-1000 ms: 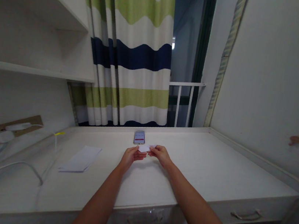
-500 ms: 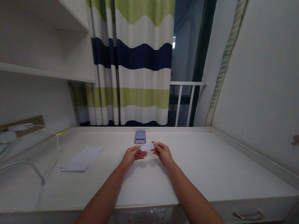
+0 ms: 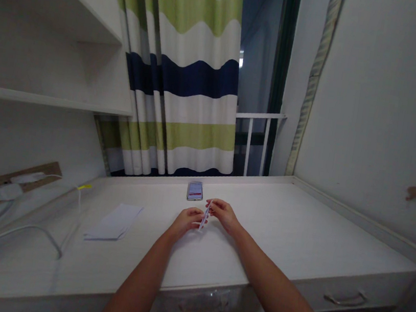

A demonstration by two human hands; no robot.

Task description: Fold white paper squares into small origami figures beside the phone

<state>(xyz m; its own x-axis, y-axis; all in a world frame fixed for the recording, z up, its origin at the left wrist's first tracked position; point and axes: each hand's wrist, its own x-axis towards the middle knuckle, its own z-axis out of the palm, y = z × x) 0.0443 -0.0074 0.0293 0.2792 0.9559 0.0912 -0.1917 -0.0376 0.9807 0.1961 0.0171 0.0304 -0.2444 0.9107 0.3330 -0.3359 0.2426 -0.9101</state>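
Note:
Over the middle of the white desk [image 3: 297, 236], my left hand [image 3: 186, 221] and my right hand [image 3: 224, 214] both pinch a small white slip of paper [image 3: 204, 216]. The slip stands almost on edge between the fingertips, just above the desk top. Both hands are closed on it, fingers curled. A phone [image 3: 195, 190] with a lit screen lies flat just behind the hands.
A folded white sheet [image 3: 114, 222] lies on the desk to the left. A white cable [image 3: 27, 229] runs from a wall socket plate [image 3: 10, 185] across the left side. Striped curtain [image 3: 188, 76] hangs behind; a wall borders the right. Drawer handles sit below the front edge.
The slip, held flat between the hands before, has been turned up on edge. My hands have come slightly closer together.

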